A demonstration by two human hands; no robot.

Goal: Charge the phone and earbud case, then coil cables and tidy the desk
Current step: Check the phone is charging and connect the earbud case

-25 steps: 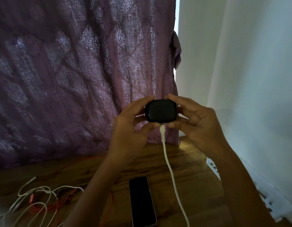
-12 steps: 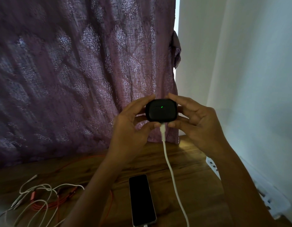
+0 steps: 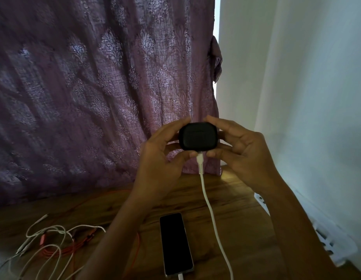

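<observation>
One earbud case [image 3: 197,136], edges hidden under left hand [image 3: 161,158] and right hand [image 3: 242,156]

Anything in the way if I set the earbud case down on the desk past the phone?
Nothing visible blocks it. The left hand and right hand hold the earbud case above bare desk wood; only its own white cable trails there. The phone lies nearer, the loose cables off to the left.
</observation>
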